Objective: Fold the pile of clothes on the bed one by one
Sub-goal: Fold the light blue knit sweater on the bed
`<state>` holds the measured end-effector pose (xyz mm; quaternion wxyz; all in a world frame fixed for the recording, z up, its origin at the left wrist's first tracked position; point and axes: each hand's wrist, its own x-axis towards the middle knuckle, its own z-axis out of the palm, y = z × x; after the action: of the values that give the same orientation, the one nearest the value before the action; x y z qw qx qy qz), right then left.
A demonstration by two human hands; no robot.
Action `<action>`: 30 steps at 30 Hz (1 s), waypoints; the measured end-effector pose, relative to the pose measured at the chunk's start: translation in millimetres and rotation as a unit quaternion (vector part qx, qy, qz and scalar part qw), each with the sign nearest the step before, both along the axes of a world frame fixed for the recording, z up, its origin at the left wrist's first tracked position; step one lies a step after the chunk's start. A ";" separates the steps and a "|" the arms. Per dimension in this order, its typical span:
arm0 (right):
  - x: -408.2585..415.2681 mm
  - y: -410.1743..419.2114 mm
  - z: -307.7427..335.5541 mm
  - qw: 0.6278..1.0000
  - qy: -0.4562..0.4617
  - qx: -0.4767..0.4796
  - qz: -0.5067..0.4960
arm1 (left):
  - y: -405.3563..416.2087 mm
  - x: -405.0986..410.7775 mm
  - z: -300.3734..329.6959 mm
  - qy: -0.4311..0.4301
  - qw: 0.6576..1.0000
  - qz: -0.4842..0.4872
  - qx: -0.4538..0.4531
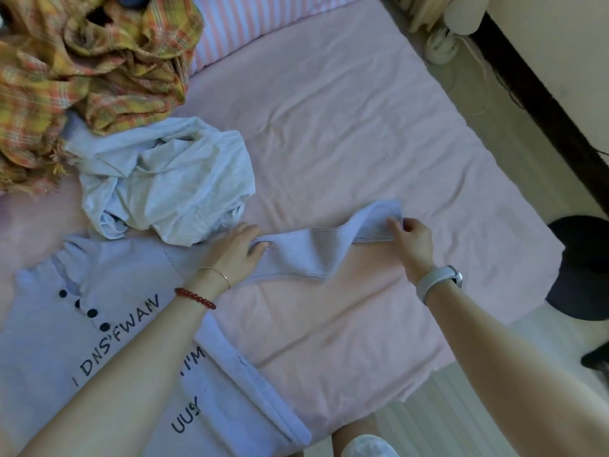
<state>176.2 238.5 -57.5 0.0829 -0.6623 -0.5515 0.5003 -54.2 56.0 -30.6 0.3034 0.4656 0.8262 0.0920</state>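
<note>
A pale lilac knit top (108, 324) with dark buttons and black lettering lies spread on the pink bed sheet (346, 127). Its ribbed sleeve (306, 255) stretches to the right, lifted off the sheet. My left hand (239, 249) holds the sleeve near the shoulder, fingers curled over the fabric. At the sleeve's cuff end, my right hand (412, 240) pinches the ribbed fabric. A crumpled white garment (164, 179) lies just behind the top. Further back left sits a yellow and orange plaid cloth (89, 61) in a heap.
A pink and white striped pillow (237, 24) lies at the head of the bed. A white fan base (441, 44) stands on the floor at the upper right. A dark round object (583, 265) sits beside the bed's right edge.
</note>
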 end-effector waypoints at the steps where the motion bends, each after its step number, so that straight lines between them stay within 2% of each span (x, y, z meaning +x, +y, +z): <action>1: -2.1 5.8 -2.3 1.000 0.004 -0.015 -0.001 | -0.4 -0.4 5.8 -0.012 0.999 0.027 0.017; 4: -0.9 22.7 9.6 0.997 0.047 -0.018 -0.063 | 3.0 -6.6 19.6 -0.009 0.997 0.081 0.013; 7: 11.2 49.2 31.0 0.992 0.045 0.094 -0.064 | 15.6 -9.1 28.3 0.015 0.996 0.084 0.026; 10: 19.5 71.1 41.1 0.986 0.005 0.164 -0.017 | 34.1 1.9 24.6 0.044 0.996 0.063 0.039; 13: 23.0 81.5 23.5 0.986 -0.055 0.158 -0.010 | 47.8 20.4 15.3 0.097 0.993 0.063 0.001; 15: 24.3 76.5 14.6 0.982 -0.116 0.146 0.000 | 45.3 35.4 8.2 0.118 0.992 0.049 0.011; 16: 22.8 69.3 12.4 0.973 -0.146 0.174 0.034 | 40.3 42.4 5.0 0.125 0.991 0.048 0.021; 18: 11.8 45.9 13.0 0.925 -0.157 0.302 0.170 | 23.9 55.3 1.1 0.145 0.986 0.077 0.031; 20: -5.9 12.0 11.6 0.846 -0.110 0.404 0.332 | 0.5 68.7 -1.8 0.158 0.978 0.132 0.017; 23: -37.5 -44.8 3.3 0.722 -0.040 0.434 0.537 | -38.1 84.3 -8.2 0.144 0.969 0.191 -0.056; 25: -50.5 -71.4 -6.0 0.661 -0.038 0.415 0.624 | -60.7 88.5 -13.9 0.127 0.959 0.227 -0.114; 27: -51.9 -73.6 -15.8 0.632 -0.075 0.383 0.670 | -80.1 91.3 -20.6 0.100 0.953 0.228 -0.172; 30: -36.1 -48.6 -30.5 0.617 -0.146 0.351 0.689 | -101.1 99.9 -26.2 0.051 0.958 0.168 -0.226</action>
<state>140.1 189.9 -88.0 -0.1415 -0.0723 -0.9844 0.0754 45.7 -45.1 -56.8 0.3385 0.2437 0.9061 -0.0712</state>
